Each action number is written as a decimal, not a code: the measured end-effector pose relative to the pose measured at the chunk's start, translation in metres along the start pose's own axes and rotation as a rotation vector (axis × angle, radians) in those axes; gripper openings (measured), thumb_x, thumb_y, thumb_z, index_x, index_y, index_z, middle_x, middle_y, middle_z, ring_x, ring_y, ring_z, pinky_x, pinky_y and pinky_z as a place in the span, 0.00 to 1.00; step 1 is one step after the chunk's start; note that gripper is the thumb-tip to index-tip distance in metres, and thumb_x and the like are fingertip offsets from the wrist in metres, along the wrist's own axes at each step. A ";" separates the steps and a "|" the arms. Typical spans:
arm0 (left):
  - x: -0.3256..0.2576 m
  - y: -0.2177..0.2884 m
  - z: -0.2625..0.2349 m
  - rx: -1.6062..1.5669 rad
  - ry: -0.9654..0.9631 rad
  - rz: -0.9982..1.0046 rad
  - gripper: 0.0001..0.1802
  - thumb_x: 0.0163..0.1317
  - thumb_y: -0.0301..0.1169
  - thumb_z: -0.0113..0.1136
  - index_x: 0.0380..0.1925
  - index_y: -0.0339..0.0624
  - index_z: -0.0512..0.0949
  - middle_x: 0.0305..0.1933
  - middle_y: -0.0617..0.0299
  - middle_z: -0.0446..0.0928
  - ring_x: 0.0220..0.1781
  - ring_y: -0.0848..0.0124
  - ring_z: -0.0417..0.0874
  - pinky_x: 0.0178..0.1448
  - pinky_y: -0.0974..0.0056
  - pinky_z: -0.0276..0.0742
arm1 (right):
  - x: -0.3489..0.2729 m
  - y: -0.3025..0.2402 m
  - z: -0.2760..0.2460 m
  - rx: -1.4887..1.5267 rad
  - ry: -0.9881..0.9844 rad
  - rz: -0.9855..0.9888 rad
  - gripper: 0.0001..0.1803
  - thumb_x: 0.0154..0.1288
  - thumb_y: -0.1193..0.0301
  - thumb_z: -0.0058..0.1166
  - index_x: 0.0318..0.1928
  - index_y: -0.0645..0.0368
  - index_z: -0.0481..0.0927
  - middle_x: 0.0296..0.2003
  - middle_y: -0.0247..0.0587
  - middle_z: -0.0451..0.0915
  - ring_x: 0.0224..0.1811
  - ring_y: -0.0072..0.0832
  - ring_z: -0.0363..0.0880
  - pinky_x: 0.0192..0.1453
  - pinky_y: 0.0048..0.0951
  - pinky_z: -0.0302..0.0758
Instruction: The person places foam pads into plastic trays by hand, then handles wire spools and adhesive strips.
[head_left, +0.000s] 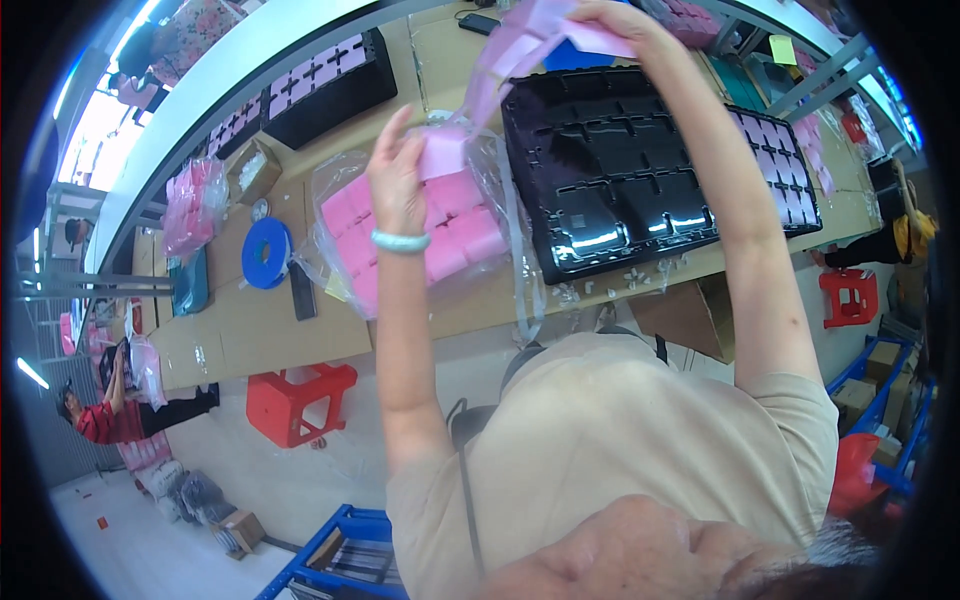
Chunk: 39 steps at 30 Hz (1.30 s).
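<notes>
My right hand [618,24] is raised at the far edge of the table, its fingers closed on a pale pink foam strip [515,52]. The strip hangs down to the left and blurs slightly. My left hand [398,172] is up over a clear plastic bag of pink foam blocks [460,230], index finger stretched out and apart from the thumb. Beside its thumb stands a lighter pink piece [443,155]; whether they touch, I cannot tell. A glossy black moulded tray [620,185] with several compartments lies right of the bag, partly behind my right forearm.
Black trays filled with pink pieces [325,85] stand at the far left. A blue tape roll [266,253], a small cardboard box [253,172] and bagged pink foam [194,205] lie on the cardboard-covered table [240,335]. Red stools [298,405] stand on the floor; other people are farther off.
</notes>
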<state>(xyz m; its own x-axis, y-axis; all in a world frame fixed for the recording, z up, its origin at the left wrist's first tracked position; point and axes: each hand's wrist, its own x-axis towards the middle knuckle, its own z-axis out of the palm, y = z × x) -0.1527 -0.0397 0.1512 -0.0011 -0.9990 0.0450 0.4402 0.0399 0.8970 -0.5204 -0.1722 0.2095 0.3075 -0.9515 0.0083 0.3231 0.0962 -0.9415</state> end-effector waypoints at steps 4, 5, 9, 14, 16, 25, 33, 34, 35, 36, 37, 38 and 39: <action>-0.030 -0.036 0.067 0.165 -0.113 -0.166 0.19 0.63 0.19 0.56 0.54 0.38 0.78 0.42 0.64 0.79 0.40 0.78 0.78 0.45 0.72 0.76 | -0.105 -0.026 -0.050 -0.555 0.151 0.131 0.26 0.64 0.74 0.52 0.63 0.59 0.68 0.41 0.39 0.81 0.34 0.21 0.82 0.37 0.28 0.83; -0.040 -0.047 0.082 0.167 -0.125 -0.162 0.19 0.63 0.19 0.56 0.54 0.38 0.78 0.42 0.64 0.79 0.40 0.78 0.78 0.45 0.72 0.76 | -0.127 -0.021 -0.061 -0.477 0.166 0.116 0.26 0.62 0.76 0.49 0.63 0.60 0.69 0.43 0.40 0.80 0.37 0.22 0.83 0.40 0.28 0.83; -0.092 -0.078 0.126 0.282 -0.099 -0.262 0.18 0.63 0.19 0.56 0.54 0.39 0.79 0.40 0.67 0.78 0.37 0.81 0.75 0.42 0.74 0.73 | -0.199 0.001 -0.105 -0.320 0.242 0.269 0.27 0.61 0.80 0.45 0.63 0.61 0.68 0.45 0.41 0.80 0.40 0.25 0.82 0.45 0.30 0.82; -0.121 -0.094 0.138 0.461 -0.024 -0.169 0.21 0.62 0.20 0.57 0.57 0.40 0.76 0.32 0.73 0.72 0.30 0.84 0.68 0.35 0.77 0.67 | -0.239 0.016 -0.118 -0.397 0.277 0.305 0.28 0.64 0.73 0.53 0.65 0.63 0.67 0.42 0.41 0.81 0.38 0.23 0.79 0.44 0.24 0.77; -0.128 -0.091 0.146 0.481 -0.008 -0.191 0.23 0.61 0.20 0.57 0.59 0.41 0.75 0.32 0.73 0.72 0.30 0.84 0.68 0.34 0.77 0.67 | -0.254 0.019 -0.108 -0.400 0.410 0.286 0.32 0.64 0.71 0.55 0.67 0.62 0.64 0.42 0.40 0.81 0.39 0.21 0.78 0.44 0.22 0.75; -0.127 -0.103 0.140 0.962 0.019 0.012 0.27 0.56 0.23 0.61 0.59 0.40 0.73 0.37 0.60 0.75 0.36 0.71 0.72 0.44 0.66 0.72 | -0.331 0.025 -0.076 -1.024 0.439 0.145 0.39 0.59 0.71 0.57 0.70 0.56 0.58 0.26 0.38 0.74 0.30 0.26 0.75 0.41 0.29 0.72; -0.143 -0.097 0.147 1.201 0.057 0.260 0.26 0.58 0.25 0.60 0.59 0.40 0.73 0.45 0.51 0.71 0.44 0.60 0.74 0.48 0.60 0.72 | -0.343 0.027 -0.049 -1.109 0.528 0.171 0.38 0.61 0.70 0.56 0.71 0.54 0.57 0.23 0.40 0.70 0.27 0.31 0.71 0.39 0.34 0.71; -0.147 -0.093 0.151 1.201 0.056 0.255 0.26 0.58 0.25 0.60 0.59 0.40 0.73 0.45 0.51 0.71 0.44 0.60 0.74 0.48 0.60 0.72 | -0.343 0.023 -0.044 -1.093 0.558 0.188 0.38 0.61 0.70 0.56 0.71 0.54 0.57 0.25 0.44 0.72 0.29 0.39 0.74 0.39 0.38 0.72; -0.151 -0.087 0.156 1.222 0.066 0.196 0.26 0.57 0.24 0.60 0.59 0.41 0.72 0.47 0.51 0.71 0.43 0.61 0.74 0.46 0.61 0.72 | -0.341 0.022 -0.041 -1.077 0.587 0.207 0.37 0.61 0.71 0.56 0.70 0.54 0.57 0.27 0.48 0.74 0.31 0.46 0.77 0.40 0.42 0.73; -0.152 -0.082 0.160 1.243 0.076 0.135 0.26 0.57 0.24 0.60 0.59 0.41 0.72 0.48 0.51 0.70 0.42 0.61 0.74 0.45 0.61 0.73 | -0.340 0.024 -0.041 -1.076 0.586 0.215 0.37 0.61 0.71 0.56 0.70 0.54 0.57 0.27 0.48 0.74 0.31 0.46 0.77 0.40 0.42 0.73; -0.155 -0.080 0.159 1.243 0.075 0.119 0.26 0.57 0.24 0.60 0.59 0.41 0.72 0.48 0.51 0.70 0.42 0.61 0.74 0.45 0.61 0.73 | -0.343 0.026 -0.042 -1.092 0.596 0.215 0.36 0.61 0.71 0.55 0.70 0.54 0.58 0.26 0.48 0.74 0.30 0.46 0.77 0.39 0.42 0.72; -0.157 -0.079 0.159 1.246 0.075 0.111 0.26 0.57 0.24 0.60 0.58 0.41 0.73 0.48 0.51 0.70 0.40 0.62 0.75 0.43 0.61 0.73 | -0.345 0.029 -0.043 -1.109 0.605 0.216 0.36 0.62 0.72 0.55 0.70 0.54 0.58 0.25 0.48 0.74 0.29 0.46 0.76 0.39 0.42 0.72; -0.158 -0.078 0.159 1.249 0.076 0.102 0.26 0.57 0.23 0.60 0.58 0.40 0.73 0.49 0.51 0.70 0.39 0.62 0.75 0.41 0.62 0.74 | -0.346 0.031 -0.044 -1.122 0.595 0.137 0.36 0.62 0.72 0.55 0.70 0.53 0.58 0.24 0.47 0.73 0.29 0.46 0.76 0.38 0.43 0.72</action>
<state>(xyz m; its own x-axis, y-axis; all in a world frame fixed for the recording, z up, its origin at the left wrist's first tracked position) -0.3298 0.1186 0.1440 0.0525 -0.9872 0.1504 -0.7148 0.0681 0.6961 -0.6561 0.1470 0.1624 -0.2622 -0.9650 0.0109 -0.6986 0.1820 -0.6919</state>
